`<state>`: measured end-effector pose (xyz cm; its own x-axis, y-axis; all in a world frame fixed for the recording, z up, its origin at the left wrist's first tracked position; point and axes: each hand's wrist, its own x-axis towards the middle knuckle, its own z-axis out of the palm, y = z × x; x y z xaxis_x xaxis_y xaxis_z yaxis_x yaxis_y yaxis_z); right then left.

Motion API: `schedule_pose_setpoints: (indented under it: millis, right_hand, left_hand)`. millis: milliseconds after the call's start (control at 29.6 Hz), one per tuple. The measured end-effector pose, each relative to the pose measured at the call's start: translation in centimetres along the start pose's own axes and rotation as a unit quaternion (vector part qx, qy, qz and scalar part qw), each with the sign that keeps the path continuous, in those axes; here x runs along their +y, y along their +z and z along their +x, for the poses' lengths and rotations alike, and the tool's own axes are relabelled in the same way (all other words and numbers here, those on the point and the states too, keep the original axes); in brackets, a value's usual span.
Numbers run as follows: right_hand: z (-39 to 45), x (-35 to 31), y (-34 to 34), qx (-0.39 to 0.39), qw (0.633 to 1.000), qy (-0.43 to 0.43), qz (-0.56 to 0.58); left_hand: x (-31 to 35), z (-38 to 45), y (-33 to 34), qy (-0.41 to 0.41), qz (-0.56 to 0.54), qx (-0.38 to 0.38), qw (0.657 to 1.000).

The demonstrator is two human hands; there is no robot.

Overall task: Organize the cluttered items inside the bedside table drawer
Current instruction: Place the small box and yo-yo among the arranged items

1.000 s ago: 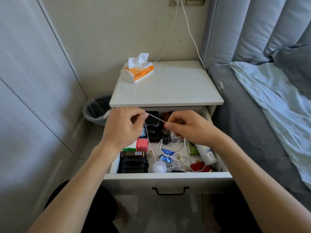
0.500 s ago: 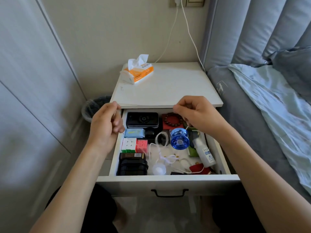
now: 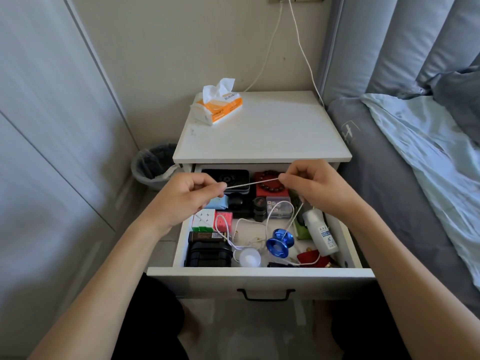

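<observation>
Left hand and right hand each pinch white string, taut above far end of drawer. Blue yo-yo dangles below, near-right. Risk: swing snags loose white cable, drags clutter.

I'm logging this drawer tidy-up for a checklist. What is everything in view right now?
yo-yo: 1, blue, hanging on its string over the drawer
string: 1, white, stretched between the hands
puzzle cubes: 2, multicolour and pink, drawer left
black case: 1, drawer front left
bead bracelet: 1, dark red, drawer back
bottle: 1, white, drawer right
drawer: 1, white, open
tissue pack: 1, orange and white, tabletop
bin: 1, grey, left of table
left hand: pinches string
right hand: pinches string
</observation>
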<state>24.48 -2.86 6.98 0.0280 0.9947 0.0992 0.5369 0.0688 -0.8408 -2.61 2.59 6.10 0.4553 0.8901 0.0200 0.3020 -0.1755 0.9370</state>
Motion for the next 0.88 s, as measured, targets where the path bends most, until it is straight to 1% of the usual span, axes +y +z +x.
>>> schedule_pose_setpoints:
  millis: [68, 169, 270, 338, 406, 473, 541, 575, 642, 710, 777, 811, 879]
  right_hand:
    - [-0.5, 1.0, -0.6, 0.009, 1.000, 0.022, -0.011]
    - [-1.2, 0.9, -0.3, -0.041, 0.999, 0.023, 0.010]
    - [-1.0, -1.2, 1.0, -0.101, 0.994, -0.022, 0.020]
    - [-0.8, -2.2, 1.3, -0.112, 0.992, -0.055, 0.003]
    - [-0.5, -2.4, 0.9, -0.091, 0.994, -0.062, 0.005]
    - [-0.5, -1.5, -0.3, -0.028, 0.999, -0.032, 0.016]
    - [-0.6, 0.0, -1.4, 0.038, 0.999, 0.009, -0.019]
    - [-0.6, 0.5, -1.8, 0.050, 0.998, 0.025, -0.043]
    - [-1.1, 1.1, -1.8, 0.020, 0.996, 0.032, -0.083]
    - [-1.6, 0.4, -1.0, -0.030, 0.994, -0.024, -0.104]
    - [-2.1, -0.9, 0.2, -0.065, 0.990, -0.093, -0.087]
    - [-2.3, -1.5, 0.8, -0.075, 0.987, -0.118, -0.075]
    - [-2.6, -2.0, 1.6, -0.068, 0.985, -0.142, -0.064]
  left_hand:
    - [-0.4, -0.6, -0.3, -0.012, 0.006, 0.011, 1.000]
    - [0.2, -0.7, 0.8, -0.003, -0.018, 0.008, 1.000]
    - [1.8, -0.6, 2.7, 0.037, -0.032, -0.024, 0.999]
    - [3.0, -0.6, 3.7, 0.061, -0.049, -0.039, 0.996]
    - [3.7, -0.7, 3.5, 0.074, -0.074, -0.030, 0.994]
    - [4.0, -1.0, 2.8, 0.079, -0.097, -0.020, 0.992]
    - [4.0, -1.2, 2.0, 0.079, -0.107, -0.014, 0.991]
    - [4.1, -1.2, 1.8, 0.082, -0.100, -0.009, 0.992]
    - [4.1, -1.1, 2.2, 0.078, -0.073, -0.006, 0.994]
    - [4.3, -1.2, 3.1, 0.076, -0.034, -0.012, 0.996]
    - [4.3, -1.0, 4.2, 0.074, 0.013, -0.032, 0.997]
    - [4.3, -1.0, 4.5, 0.071, 0.032, -0.038, 0.996]
    - [4.2, -1.1, 4.8, 0.064, 0.042, -0.042, 0.996]
